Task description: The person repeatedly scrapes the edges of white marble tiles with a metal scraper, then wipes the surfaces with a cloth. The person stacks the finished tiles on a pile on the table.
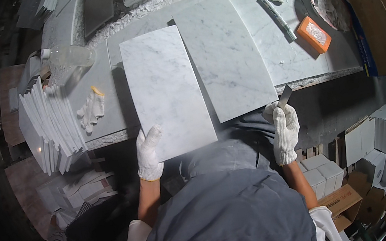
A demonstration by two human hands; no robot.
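My left hand, in a white knit glove, is closed on the near left edge of a pale marble tile, its thumb lying over the top face. This tile overhangs the bench's front edge. Beside it on the right lies a greyer marble tile, slightly turned, its near end also past the bench edge. My right hand, gloved too, pinches a small flat metal blade that points up and to the right. That hand is by the near right corner of the greyer tile; whether it touches the tile I cannot tell.
On the bench's left are thin tiles stacked on edge, a loose glove and a clear bottle. To the right lie a marker, an orange block and a cardboard box. White cartons stand below right.
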